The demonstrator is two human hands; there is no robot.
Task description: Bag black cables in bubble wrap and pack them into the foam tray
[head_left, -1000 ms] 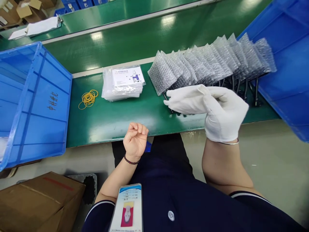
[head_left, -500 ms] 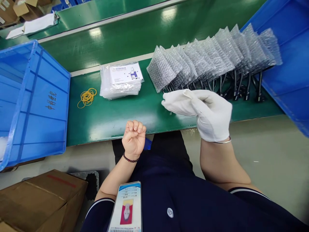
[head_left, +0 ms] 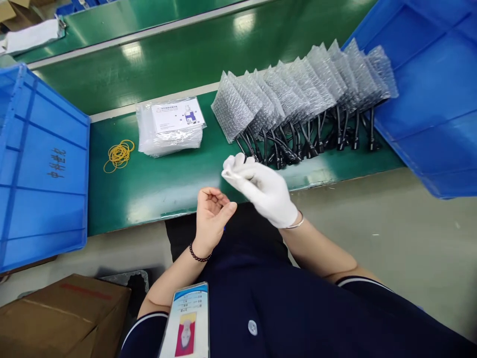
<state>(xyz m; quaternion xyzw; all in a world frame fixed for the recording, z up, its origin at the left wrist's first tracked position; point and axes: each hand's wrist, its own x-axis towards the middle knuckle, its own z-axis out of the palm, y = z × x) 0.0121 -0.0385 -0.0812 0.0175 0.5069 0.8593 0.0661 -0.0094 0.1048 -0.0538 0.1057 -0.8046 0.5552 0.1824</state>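
A white glove [head_left: 278, 204] covers the right hand [head_left: 257, 184], above the near edge of the green tabletop [head_left: 156, 191], around the middle of its length. That hand's fingers are bent with the thumb close to them; whether anything is pinched between them, I cannot tell. The bare left hand [head_left: 212, 216] is just beside it at the same edge, palm up, fingers loosely curled and thumb apart, with nothing visible in it. Just beyond the glove, bubble-wrap sleeves [head_left: 298, 94] lean in an overlapping row along the far edge toward the right end, black cables [head_left: 285, 149] sticking out toward the near edge. Left of the row, also near the far edge, lies a stack of clear plastic bags [head_left: 169, 144] topped by a printed card [head_left: 179, 117]. Yellow rubber bands [head_left: 119, 155] lie loose nearer the left end. Blue crates [head_left: 48, 164] flank the tabletop at both ends.
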